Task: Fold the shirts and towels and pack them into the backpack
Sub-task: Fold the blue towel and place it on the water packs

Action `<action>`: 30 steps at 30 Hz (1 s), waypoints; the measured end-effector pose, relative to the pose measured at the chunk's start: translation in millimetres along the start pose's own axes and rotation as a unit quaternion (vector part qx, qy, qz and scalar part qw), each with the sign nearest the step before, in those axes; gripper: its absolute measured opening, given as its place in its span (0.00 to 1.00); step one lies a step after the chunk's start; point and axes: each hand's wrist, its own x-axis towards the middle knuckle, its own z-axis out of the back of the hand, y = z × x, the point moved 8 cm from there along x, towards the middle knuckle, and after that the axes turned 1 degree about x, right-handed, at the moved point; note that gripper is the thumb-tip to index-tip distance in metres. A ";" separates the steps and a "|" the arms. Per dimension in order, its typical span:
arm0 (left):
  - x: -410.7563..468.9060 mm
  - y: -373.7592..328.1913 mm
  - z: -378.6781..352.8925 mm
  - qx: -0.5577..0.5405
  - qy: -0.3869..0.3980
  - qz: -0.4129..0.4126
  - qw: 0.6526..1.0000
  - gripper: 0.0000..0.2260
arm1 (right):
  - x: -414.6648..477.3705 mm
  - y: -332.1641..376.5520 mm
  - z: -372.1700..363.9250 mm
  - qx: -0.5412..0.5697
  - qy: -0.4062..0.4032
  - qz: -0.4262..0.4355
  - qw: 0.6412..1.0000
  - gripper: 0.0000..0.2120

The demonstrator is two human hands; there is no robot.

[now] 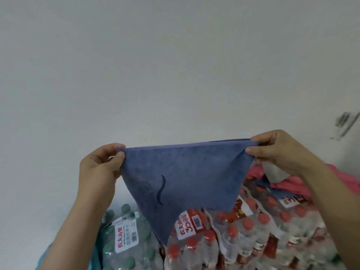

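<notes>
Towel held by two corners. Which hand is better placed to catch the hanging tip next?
Left, probably. The towel hangs lowest on the side of the left hand, beside its forearm; the right hand pinches the far corner, further off.

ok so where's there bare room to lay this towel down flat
No bare flat surface shows. Freest: the red-capped bottle packs under the blue towel, nearer than the pink clothes, bumpy though. Green-capped packs by the wall are also uncovered. Far right is crowded with clothes.
</notes>
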 end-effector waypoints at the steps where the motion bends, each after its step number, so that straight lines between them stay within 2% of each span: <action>1: -6.6 -2.8 -7.5 -0.017 0.012 0.000 1.000 0.13 | -5.6 2.4 10.2 0.014 -0.001 0.000 1.000 0.32; 9: -50.2 -17.0 -60.2 -0.082 0.075 -0.005 0.994 0.15 | -38.5 16.6 74.4 0.099 -0.035 0.011 0.994 0.26; 12: -50.4 -11.6 -64.1 -0.078 0.066 -0.002 0.995 0.15 | -30.9 17.3 84.4 0.069 -0.045 -0.011 0.997 0.28; 14: -42.1 2.2 -63.9 -0.063 0.059 -0.001 0.996 0.15 | -16.2 6.3 86.4 0.029 -0.050 -0.050 0.997 0.24; 17: -18.3 56.0 -62.6 0.030 0.048 0.024 0.998 0.14 | 19.2 -50.1 71.0 -0.039 -0.057 -0.148 0.987 0.15; 20: 6.6 149.9 -56.9 0.135 0.028 0.106 0.985 0.11 | 42.4 -145.9 32.3 -0.035 -0.072 -0.285 0.955 0.07; 22: 19.1 210.3 -50.3 0.197 0.006 0.156 0.968 0.08 | 53.1 -212.3 11.7 -0.066 -0.095 -0.339 0.934 0.08; 25: 32.6 270.6 -43.4 0.294 -0.011 0.190 0.937 0.05 | 69.8 -274.4 -9.7 -0.177 -0.125 -0.341 0.915 0.06; 28: 43.7 294.7 -40.3 0.358 -0.011 0.195 0.913 0.04 | 81.0 -284.8 -24.1 -0.268 -0.144 -0.313 0.900 0.08; 30: 49.0 297.9 -40.8 0.380 -0.013 0.187 0.906 0.05 | 86.5 -284.7 -28.8 -0.290 -0.157 -0.303 0.894 0.04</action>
